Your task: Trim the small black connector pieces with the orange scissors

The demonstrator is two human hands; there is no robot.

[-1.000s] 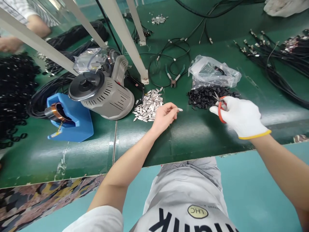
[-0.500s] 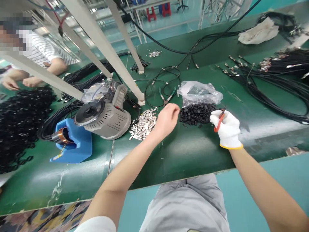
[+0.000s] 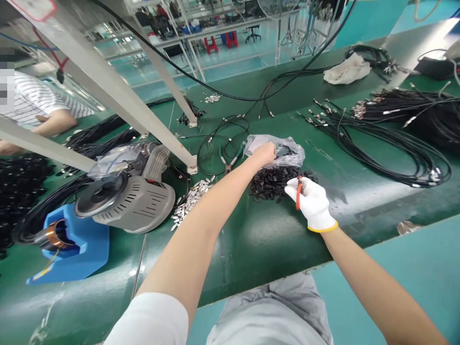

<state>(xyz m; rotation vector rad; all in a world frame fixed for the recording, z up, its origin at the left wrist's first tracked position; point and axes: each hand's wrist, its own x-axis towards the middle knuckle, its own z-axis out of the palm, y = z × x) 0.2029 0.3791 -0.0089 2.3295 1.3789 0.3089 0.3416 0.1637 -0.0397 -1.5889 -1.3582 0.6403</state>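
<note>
My left hand (image 3: 265, 153) is bare and reaches forward to the clear plastic bag (image 3: 287, 149), its fingers curled at the bag's near edge; what it holds, if anything, I cannot make out. My right hand (image 3: 312, 201) wears a white glove and grips small red-handled scissors (image 3: 298, 192) beside a pile of small black plastic parts (image 3: 270, 182). A heap of small silver metal pieces (image 3: 189, 200) lies left of my left forearm. All rest on the green bench (image 3: 258, 239).
A grey tape dispenser machine (image 3: 127, 196) and a blue tape holder (image 3: 75, 249) stand at the left. Green-handled pliers (image 3: 230, 162) lie behind. Black cable bundles (image 3: 388, 139) spread right. White frame legs (image 3: 154, 120) cross the bench. Another person in stripes (image 3: 39, 108) works at far left.
My left hand moved forward from the silver pieces to the plastic bag. My right hand with the scissors stayed by the black parts. The view tilted up.
</note>
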